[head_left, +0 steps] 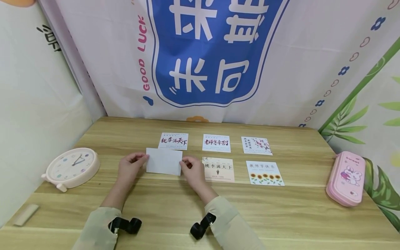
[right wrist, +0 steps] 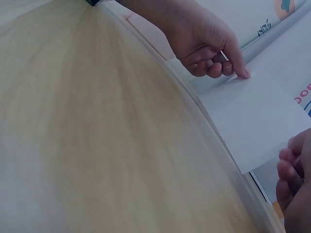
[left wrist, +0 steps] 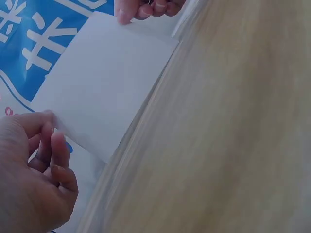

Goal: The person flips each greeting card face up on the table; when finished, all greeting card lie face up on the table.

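A white card (head_left: 164,161) is held up by both hands, its blank side toward me. My left hand (head_left: 129,166) pinches its left edge between thumb and finger. At the right edge, my right hand (head_left: 194,171) grips it the same way. Both wrist views show the card (left wrist: 107,85) tilted, its lower edge close over the table. Behind it, a card with red writing (head_left: 173,141) is partly overlapped. Just right of my right hand lies a cream card with boxed characters (head_left: 218,170).
More printed cards lie rightward: one with red writing (head_left: 216,143), one with blossoms (head_left: 257,146), one with sunflowers (head_left: 265,173). A round clock (head_left: 73,166) and a pale block (head_left: 26,215) are at left; a pink pencil case (head_left: 346,177) is at right. A printed cloth (head_left: 212,52) hangs behind.
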The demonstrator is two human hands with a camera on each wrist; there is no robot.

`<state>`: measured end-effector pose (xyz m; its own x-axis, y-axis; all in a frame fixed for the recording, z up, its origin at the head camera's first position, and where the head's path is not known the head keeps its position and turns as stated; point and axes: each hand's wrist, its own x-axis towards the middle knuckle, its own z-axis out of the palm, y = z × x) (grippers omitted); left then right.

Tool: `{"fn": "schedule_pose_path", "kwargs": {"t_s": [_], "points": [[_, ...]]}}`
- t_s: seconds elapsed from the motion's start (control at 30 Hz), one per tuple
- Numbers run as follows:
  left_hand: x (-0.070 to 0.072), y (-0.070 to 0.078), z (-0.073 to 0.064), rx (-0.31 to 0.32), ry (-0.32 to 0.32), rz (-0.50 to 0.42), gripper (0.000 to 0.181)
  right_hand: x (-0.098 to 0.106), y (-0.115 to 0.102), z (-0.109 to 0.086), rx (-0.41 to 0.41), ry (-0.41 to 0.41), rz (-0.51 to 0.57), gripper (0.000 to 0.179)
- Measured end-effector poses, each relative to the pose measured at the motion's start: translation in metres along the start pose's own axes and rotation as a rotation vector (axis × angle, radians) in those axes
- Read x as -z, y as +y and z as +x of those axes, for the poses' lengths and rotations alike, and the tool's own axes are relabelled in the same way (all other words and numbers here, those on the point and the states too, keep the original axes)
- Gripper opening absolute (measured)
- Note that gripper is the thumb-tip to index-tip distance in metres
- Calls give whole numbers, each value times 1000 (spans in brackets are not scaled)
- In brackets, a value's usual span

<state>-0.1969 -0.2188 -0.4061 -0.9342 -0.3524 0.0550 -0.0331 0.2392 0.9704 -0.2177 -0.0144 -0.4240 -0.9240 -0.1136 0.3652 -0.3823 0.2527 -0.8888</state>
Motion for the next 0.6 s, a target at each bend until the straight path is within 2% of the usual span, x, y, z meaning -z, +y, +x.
{"fn": "schedule_pose_path", "kwargs": {"t_s": [0.1,0.17,0.27,0.37,0.5,0.6], "points": [[2,-1,0,-21,-29,-157,17,-1,-1,0,-50,-17,111,6],[4,-3,0,-47,-77,-237,13,-3,-1,1,-92,-37,204,7],[8,-8,2,-65,-137,-282,17,-4,-2,1,-155,-68,361,10],[11,-10,3,-43,-179,-329,21,-4,-3,1,-191,-82,487,15],[13,-8,3,29,-228,-419,14,-2,-6,1,-252,-70,534,18],[12,-4,3,76,-247,-368,11,-1,-7,2,-307,-47,482,15]]}}
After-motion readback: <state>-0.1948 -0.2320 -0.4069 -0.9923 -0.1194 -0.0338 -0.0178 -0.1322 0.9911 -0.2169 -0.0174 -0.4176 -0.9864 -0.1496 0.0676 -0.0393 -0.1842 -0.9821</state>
